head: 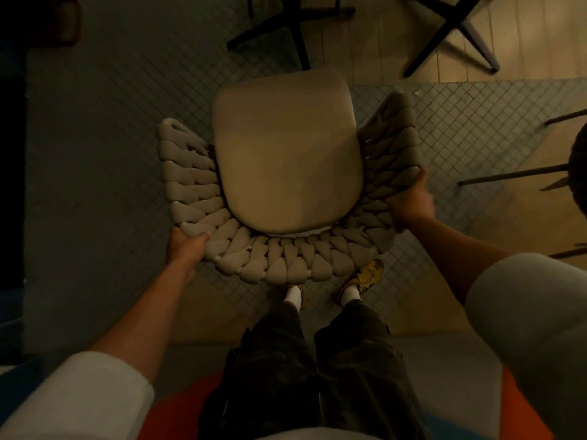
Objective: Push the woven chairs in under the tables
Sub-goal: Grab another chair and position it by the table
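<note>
Pale sleeves (pixel 73 404) fill the lower corners at 7 and 5 o'clock, with dark trousers (pixel 317 369) between them running down to yellow shoes (pixel 365 277) and white socks on the tiled floor (pixel 95 160). Just beyond the feet stands the woven chair (pixel 286 258), seen from straight above: a curved back and arms of thick braided cord wrap a smooth beige seat cushion (pixel 286 154), whose front edge points to 12 o'clock. The left hand (pixel 187 246) grips the chair's rim at 8 o'clock, its fingers (pixel 200 238) curled over the weave. The right hand (pixel 411 204) holds the rim at 3 o'clock, fingers wrapped round the outer edge with the thumb up along the braid. Dark crossed bench legs (pixel 295 23) stand on the floor at 12 and 1 o'clock, close to the cushion's front edge. Thin dark legs (pixel 508 176) of other furniture enter from 3 o'clock.
</note>
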